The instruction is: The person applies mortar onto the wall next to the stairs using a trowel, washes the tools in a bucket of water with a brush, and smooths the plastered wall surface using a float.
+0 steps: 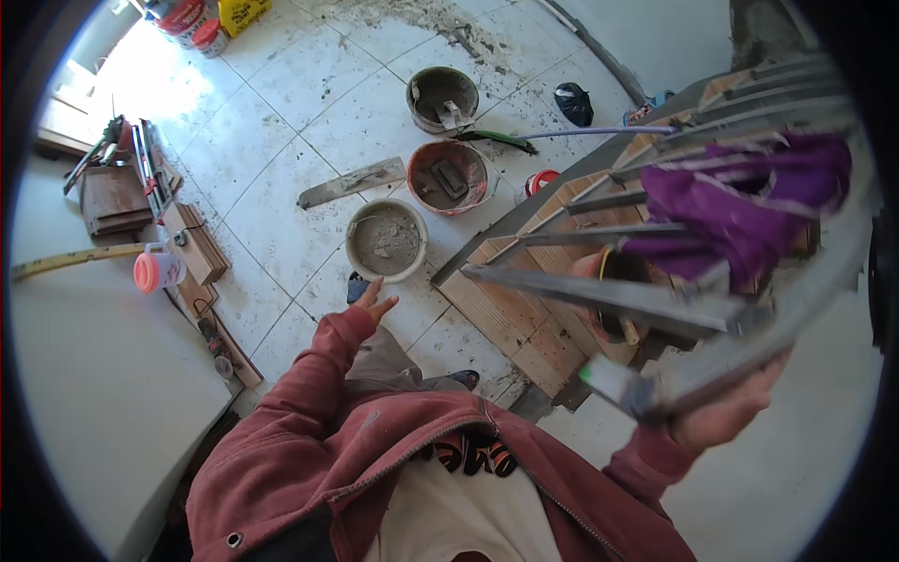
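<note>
My left hand (373, 302) is open, fingers apart, in the air just below a pale bucket (386, 242) of grey mortar. At the lower right my right hand (721, 417) grips a grey metal handrail (768, 309), blurred, beside the stairs. Purple cloth (730, 206) drapes over the railing's bars, and a bucket (613, 290) with a dark inside shows behind them on the tiled steps (501, 304).
A red bucket (421, 173), a dark bucket (420, 89), a steel trowel (346, 183) and a black bag (573, 103) lie on the dirty white floor (262, 300). Tools (117, 192), wooden boards (197, 244) and a pink-lidded jug (159, 270) stand along the left.
</note>
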`<action>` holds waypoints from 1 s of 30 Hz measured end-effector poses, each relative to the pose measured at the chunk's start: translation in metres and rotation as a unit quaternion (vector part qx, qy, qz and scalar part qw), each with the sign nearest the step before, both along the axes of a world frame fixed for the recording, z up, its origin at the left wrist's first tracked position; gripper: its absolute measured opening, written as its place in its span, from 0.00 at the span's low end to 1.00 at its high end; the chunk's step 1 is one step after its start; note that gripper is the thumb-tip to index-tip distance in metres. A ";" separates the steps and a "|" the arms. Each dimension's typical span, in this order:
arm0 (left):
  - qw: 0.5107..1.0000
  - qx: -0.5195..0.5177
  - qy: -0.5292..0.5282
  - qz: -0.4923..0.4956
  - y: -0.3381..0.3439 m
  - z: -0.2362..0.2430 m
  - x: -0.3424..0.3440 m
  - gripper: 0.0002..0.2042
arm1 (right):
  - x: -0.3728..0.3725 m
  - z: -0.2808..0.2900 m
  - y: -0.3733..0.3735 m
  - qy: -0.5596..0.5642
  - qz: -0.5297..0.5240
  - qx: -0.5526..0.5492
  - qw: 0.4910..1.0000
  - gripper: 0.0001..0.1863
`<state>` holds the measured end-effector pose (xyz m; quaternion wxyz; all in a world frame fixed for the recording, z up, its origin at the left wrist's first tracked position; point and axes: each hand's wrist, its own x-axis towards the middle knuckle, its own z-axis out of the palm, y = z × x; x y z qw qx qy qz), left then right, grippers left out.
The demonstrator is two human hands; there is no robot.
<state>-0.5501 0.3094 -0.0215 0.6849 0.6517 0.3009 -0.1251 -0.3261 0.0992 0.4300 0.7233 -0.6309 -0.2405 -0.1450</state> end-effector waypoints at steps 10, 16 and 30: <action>0.962 0.151 0.039 -0.224 0.082 -0.092 0.183 0.37 | -0.001 0.023 0.008 0.114 -0.382 -0.370 0.839 0.36; 0.980 0.081 -0.053 -0.173 0.044 -0.222 0.302 0.39 | -0.007 0.026 -0.046 -0.051 -0.276 -0.661 0.696 0.26; 0.994 0.095 0.028 -0.045 0.012 -0.303 0.413 0.21 | 0.035 -0.009 -0.074 0.118 -0.394 -0.656 0.632 0.25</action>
